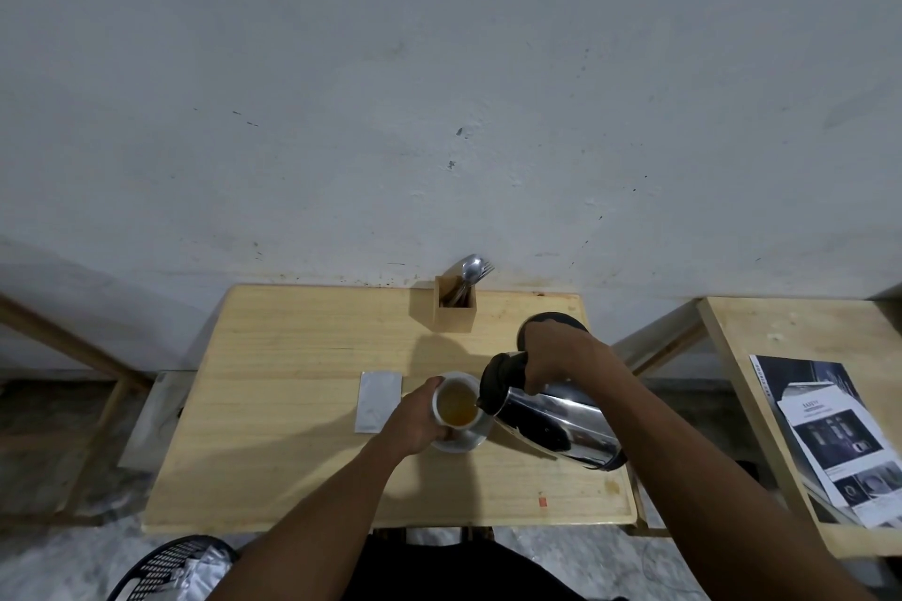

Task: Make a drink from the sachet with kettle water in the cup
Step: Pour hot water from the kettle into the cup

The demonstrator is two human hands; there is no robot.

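A white cup [456, 405] holds amber liquid and stands on a white saucer [461, 443] in the middle of the wooden table [293, 405]. My left hand [415, 420] wraps around the cup's left side. My right hand [551, 356] grips the black handle of a shiny steel kettle [551, 420], which is tilted left with its spout at the cup's right rim. A silver sachet [378, 400] lies flat on the table just left of the cup.
A wooden holder [455, 305] with spoons and a fork stands at the table's back edge by the wall. The kettle's black base [554, 321] sits behind my right hand. Another table with printed papers [825, 429] is at right. A black basket [171, 566] is at bottom left.
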